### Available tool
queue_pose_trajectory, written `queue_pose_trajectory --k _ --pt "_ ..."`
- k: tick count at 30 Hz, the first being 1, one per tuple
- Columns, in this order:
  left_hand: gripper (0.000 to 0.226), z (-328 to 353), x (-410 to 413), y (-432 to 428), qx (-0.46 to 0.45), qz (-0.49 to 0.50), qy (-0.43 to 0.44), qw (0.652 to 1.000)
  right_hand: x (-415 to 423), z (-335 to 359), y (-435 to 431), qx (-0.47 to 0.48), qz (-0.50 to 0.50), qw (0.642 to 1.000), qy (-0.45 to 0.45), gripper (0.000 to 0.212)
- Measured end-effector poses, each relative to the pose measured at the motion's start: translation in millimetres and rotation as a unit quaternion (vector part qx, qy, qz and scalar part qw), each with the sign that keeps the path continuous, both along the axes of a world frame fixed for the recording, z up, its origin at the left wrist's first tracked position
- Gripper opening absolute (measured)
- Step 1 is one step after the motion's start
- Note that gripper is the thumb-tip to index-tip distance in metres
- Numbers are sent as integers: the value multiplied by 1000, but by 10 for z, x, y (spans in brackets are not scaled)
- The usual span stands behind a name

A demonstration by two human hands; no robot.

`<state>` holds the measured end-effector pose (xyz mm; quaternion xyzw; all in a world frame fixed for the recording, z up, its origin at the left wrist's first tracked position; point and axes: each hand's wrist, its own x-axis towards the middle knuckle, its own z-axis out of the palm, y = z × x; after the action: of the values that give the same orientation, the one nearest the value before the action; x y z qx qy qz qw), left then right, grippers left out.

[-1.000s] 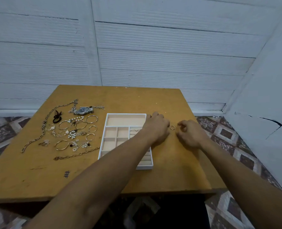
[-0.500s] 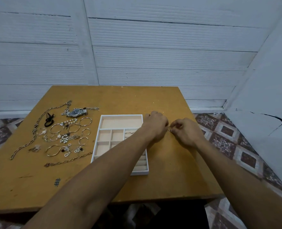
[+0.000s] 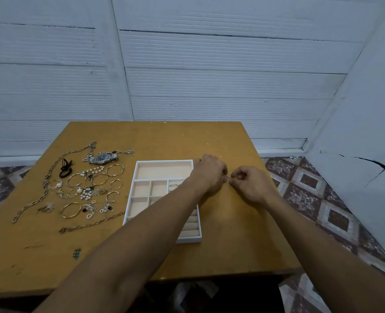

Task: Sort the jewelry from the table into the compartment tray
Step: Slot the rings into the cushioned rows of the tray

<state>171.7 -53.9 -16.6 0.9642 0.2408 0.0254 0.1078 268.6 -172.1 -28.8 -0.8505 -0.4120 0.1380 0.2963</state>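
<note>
A white compartment tray (image 3: 137, 170) with beige lining lies mid-table; a small ring (image 3: 173, 185) rests in one of its cells. My left hand (image 3: 209, 175) reaches across the tray's right side, fingers curled. My right hand (image 3: 251, 185) meets it just right of the tray, and a small ring (image 3: 228, 179) is pinched between the fingertips of both hands. Loose jewelry lies left of the tray: a silver watch (image 3: 103, 158), hoop bangles (image 3: 115, 170), pearl pieces (image 3: 86, 193), a long chain (image 3: 44, 184), a shorter chain (image 3: 92, 223), a black hair tie (image 3: 65, 169).
The wooden table (image 3: 232, 233) stands against a white panelled wall (image 3: 209, 75). Patterned floor tiles (image 3: 311, 199) show to the right. A hash mark (image 3: 77, 253) is drawn on the table's near left.
My right hand has moved left to meet my left hand, and the ring that lay between them on the table is now pinched between their fingertips. The camera has tilted slightly.
</note>
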Motion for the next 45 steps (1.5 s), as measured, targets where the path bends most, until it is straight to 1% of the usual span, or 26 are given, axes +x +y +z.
queue_pose_trajectory --k 2,5,7,9,14,20,23,27,30,33,37,40,42,45 --pt "31 8 7 -5 -1 0 7 1000 -5 -6 -3 -2 0 1000 -10 13" --pt "29 25 13 -11 -3 -7 7 1000 -2 -2 -1 -20 -14 1000 -4 9" --pt "29 40 13 -10 -3 -20 15 1000 -12 -6 -6 -27 -29 999 2 13" --pt "29 53 12 -10 -1 -32 23 999 -29 -17 -20 -22 -38 999 0 15" --pt "29 83 6 2 -8 -29 30 999 -70 -35 -26 2 -51 999 -4 10" --pt "27 90 13 12 -17 -34 29 999 -75 -26 -29 8 -51 998 -20 16" --pt "27 82 31 3 -16 -28 29 999 -69 -18 -64 5 -60 998 -35 12" --pt "23 75 65 -25 -17 -18 15 1000 -43 -28 -114 16 -62 996 -55 14" --pt "19 71 97 -38 -14 -14 21 1000 -27 -17 -102 8 -72 996 -49 12" --pt "22 64 112 -48 -10 -11 31 999 -17 21 -72 -4 -68 997 -29 7" --pt "11 85 57 -47 -28 -19 0 999 -21 45 -36 -25 -67 997 -6 5" --pt "9 164 -26 -33 -54 -26 -10 998 -21 55 -35 -32 -85 996 11 9" --pt "11 254 -95 -8 -51 -30 -12 998 -39 67 -48 -35 -79 996 2 10" --pt "16 375 -246 51 -18 -39 -18 999 -100 87 -65 -31 -62 997 -38 7"
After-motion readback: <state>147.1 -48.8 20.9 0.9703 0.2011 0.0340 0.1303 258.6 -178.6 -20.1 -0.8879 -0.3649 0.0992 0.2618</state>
